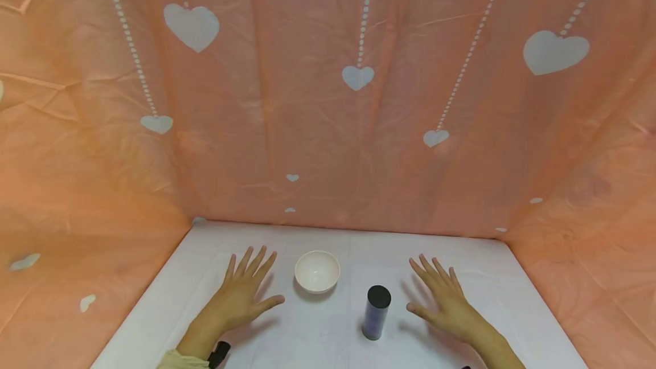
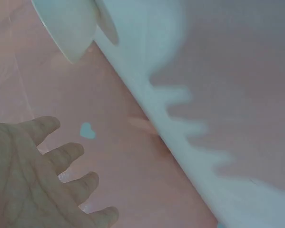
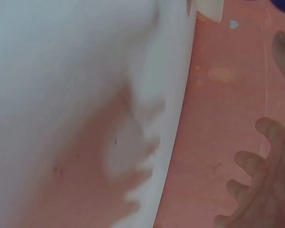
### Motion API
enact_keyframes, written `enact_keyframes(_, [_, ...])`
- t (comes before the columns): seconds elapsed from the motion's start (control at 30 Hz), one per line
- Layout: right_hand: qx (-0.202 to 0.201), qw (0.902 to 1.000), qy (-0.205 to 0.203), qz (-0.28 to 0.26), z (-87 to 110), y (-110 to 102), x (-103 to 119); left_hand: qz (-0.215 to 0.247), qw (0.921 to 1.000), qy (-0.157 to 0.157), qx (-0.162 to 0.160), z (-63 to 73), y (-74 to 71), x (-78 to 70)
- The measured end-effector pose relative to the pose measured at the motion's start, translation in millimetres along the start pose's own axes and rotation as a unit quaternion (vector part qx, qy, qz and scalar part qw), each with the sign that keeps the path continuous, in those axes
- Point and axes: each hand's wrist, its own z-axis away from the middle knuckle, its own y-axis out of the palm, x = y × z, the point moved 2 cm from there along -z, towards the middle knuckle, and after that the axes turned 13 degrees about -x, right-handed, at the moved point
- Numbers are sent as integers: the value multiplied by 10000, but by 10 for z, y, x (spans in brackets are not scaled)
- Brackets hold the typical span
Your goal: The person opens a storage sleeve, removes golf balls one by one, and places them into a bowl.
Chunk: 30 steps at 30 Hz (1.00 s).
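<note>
A white bowl [image 1: 317,273] stands upright on the white tabletop, just right of my left hand [image 1: 241,295]. That hand has its fingers spread and holds nothing; its palm side shows in the left wrist view, with the bowl [image 2: 71,26] at the top. A cylindrical container [image 1: 375,315] with a black lid and purplish-blue side stands between the bowl and my right hand [image 1: 447,303]. My right hand is spread too, with nothing in it and a gap to the container. In the right wrist view, part of the bowl [image 3: 210,8] shows at the top edge.
The white tabletop [image 1: 318,346] is bounded at the back and both sides by orange-pink cloth [image 1: 318,130] printed with white hearts. A black band [image 1: 219,353] sits at my left wrist, beside a pale sleeve [image 1: 181,360]. Both hands cast shadows on the table.
</note>
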Motion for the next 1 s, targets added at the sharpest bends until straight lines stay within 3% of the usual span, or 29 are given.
enact_keyframes(0.23, [69, 9994, -261, -231, 39, 30, 62, 92, 9999, 74, 40, -22, 19, -97])
enact_keyframes(0.5, [61, 9939, -944, -567, 74, 79, 137, 240, 9993, 218, 164, -38, 59, -220])
enact_keyframes(0.73, [131, 9892, -1196, -839, 101, 154, 221, 254, 9984, 494, 118, -68, 67, -336])
enact_keyframes(1.0, [189, 9794, -1430, -1411, 119, 267, 296, 400, 9968, 592, 349, -115, 111, -449])
